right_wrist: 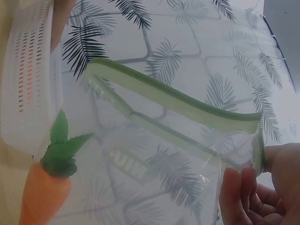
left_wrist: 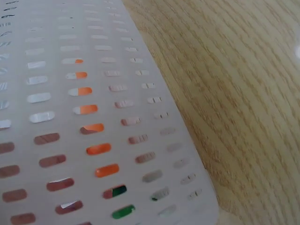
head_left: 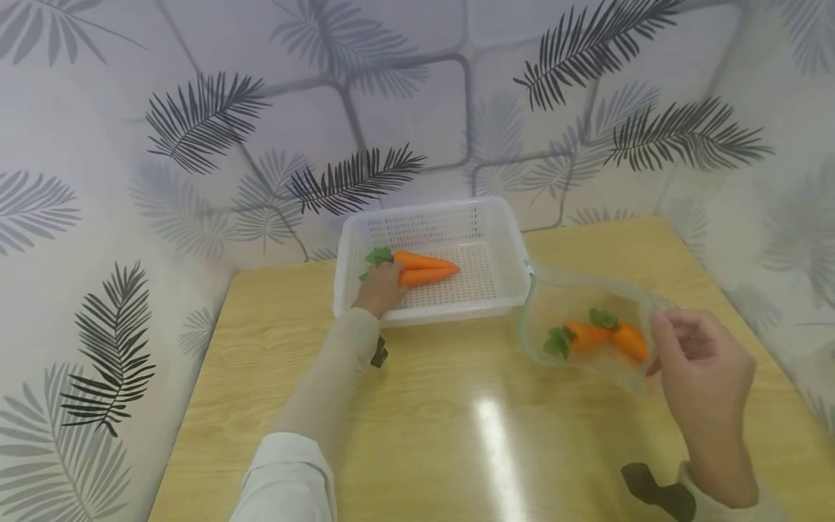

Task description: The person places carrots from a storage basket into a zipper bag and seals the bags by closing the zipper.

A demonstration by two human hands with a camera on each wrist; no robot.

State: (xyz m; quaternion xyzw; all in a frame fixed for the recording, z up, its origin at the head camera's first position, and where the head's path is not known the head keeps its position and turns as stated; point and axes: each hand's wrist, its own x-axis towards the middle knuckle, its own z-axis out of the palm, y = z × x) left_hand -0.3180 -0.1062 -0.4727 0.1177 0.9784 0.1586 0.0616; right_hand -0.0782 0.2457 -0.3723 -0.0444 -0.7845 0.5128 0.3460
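Observation:
Two toy-like orange carrots [head_left: 427, 275] with green leafy tops lie side by side in a white slotted plastic basket [head_left: 443, 313]. My left hand [head_left: 380, 288] reaches over the near wall and grips the nearer carrot close to its leaves; its fingertips are partly hidden. Through the basket's slots in the left wrist view, bits of orange carrot [left_wrist: 107, 170] and the hand show. With thumb and fingers, my right hand [head_left: 704, 362] pinches the edge of a clear zip bag [right_wrist: 183, 117] with a green rim. Inside it are two more carrots [head_left: 587, 336], and its mouth gapes toward the basket.
The basket stands at the back of a wooden table [head_left: 424, 413], close to a wall covering [head_left: 417, 109] with a leaf pattern. The bag's rim lies right by the basket's near right corner. Each wrist wears a dark strap [head_left: 659, 493].

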